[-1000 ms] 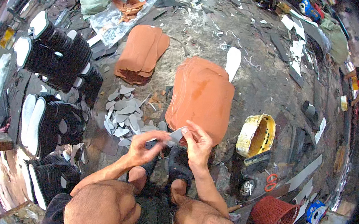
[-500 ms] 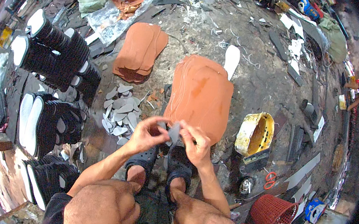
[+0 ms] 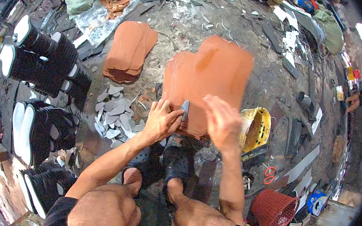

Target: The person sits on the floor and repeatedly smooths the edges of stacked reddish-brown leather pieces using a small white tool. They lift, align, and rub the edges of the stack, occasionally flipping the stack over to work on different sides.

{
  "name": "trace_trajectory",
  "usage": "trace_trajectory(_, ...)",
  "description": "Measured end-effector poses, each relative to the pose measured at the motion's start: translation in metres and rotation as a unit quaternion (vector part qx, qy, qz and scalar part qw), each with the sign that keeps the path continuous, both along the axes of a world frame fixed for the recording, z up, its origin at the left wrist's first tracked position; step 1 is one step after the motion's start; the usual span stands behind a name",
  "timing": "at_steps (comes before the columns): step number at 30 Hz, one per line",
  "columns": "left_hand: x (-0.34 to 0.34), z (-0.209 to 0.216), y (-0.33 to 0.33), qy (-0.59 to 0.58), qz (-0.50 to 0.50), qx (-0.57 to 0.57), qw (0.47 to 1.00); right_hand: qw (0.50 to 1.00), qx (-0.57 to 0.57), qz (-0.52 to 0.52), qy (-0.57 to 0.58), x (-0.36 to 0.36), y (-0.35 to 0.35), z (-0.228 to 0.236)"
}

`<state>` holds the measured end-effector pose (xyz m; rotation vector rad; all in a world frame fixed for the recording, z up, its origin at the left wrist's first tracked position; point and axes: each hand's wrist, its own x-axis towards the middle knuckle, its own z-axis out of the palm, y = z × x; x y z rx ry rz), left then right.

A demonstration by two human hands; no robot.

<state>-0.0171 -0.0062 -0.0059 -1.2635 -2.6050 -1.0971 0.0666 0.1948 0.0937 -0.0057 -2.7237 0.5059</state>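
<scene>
A small grey teardrop-shaped pad (image 3: 184, 109) is pinched between the thumb and fingers of my left hand (image 3: 162, 120), over the near part of a stack of reddish-brown sheets (image 3: 178, 79) with curved outlines on them. The top sheet (image 3: 225, 66) lies shifted to the far right, overhanging the stack. My right hand (image 3: 224, 125) is over the near right side of the sheets, by that top sheet's lower edge. Motion smears its fingers, so whether they grip the sheet does not show. Left of the stack lies a pile of similar grey pads (image 3: 115, 113).
Another reddish-brown stack (image 3: 130, 50) stands farther left. Rows of dark soles with white tops (image 3: 25, 132) line the left side. On the right are a yellow glue-stained container (image 3: 258, 127), orange-handled scissors (image 3: 269, 175) and a red basket (image 3: 270, 212). Scraps litter the floor.
The grey pad, earlier between both hands, is now in my left hand alone at the stack. My right hand has moved right, and the top sheet has shifted far and right.
</scene>
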Motion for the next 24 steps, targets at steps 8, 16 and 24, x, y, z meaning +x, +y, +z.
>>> trace_trajectory(8, -0.006, -0.018, -0.014, 0.011, -0.061, -0.032, 0.998, 0.997, -0.003, -0.027, -0.072, 0.005, -0.028, -0.055)
trace_trajectory(16, -0.009, -0.023, -0.012, -0.007, -0.062, -0.024, 0.998, 0.999, 0.009, -0.001, -0.049, 0.000, -0.028, -0.055)
trace_trajectory(24, 0.039, -0.009, -0.010, 0.049, 0.033, -0.022, 0.998, 0.982, -0.028, -0.019, -0.188, -0.025, -0.016, -0.044)
